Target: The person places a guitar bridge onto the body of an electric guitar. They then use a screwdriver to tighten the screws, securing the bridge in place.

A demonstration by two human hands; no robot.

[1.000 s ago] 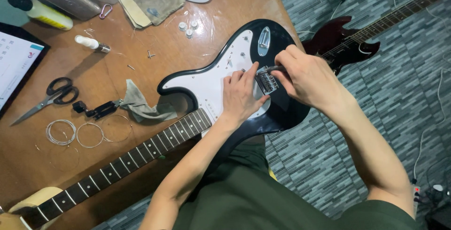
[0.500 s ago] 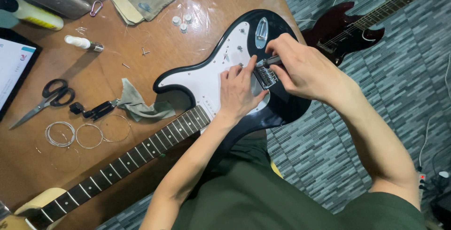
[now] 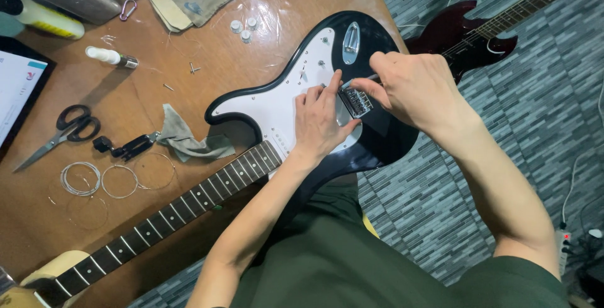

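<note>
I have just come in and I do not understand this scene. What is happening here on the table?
A person is working on a black and white electric guitar lying on a wooden table. The left hand rests on the guitar body beside the metal bridge, and the right hand pinches something thin at the bridge. Scissors, coiled strings and a grey cloth lie nearby. A dark red guitar lies on the floor.
</note>
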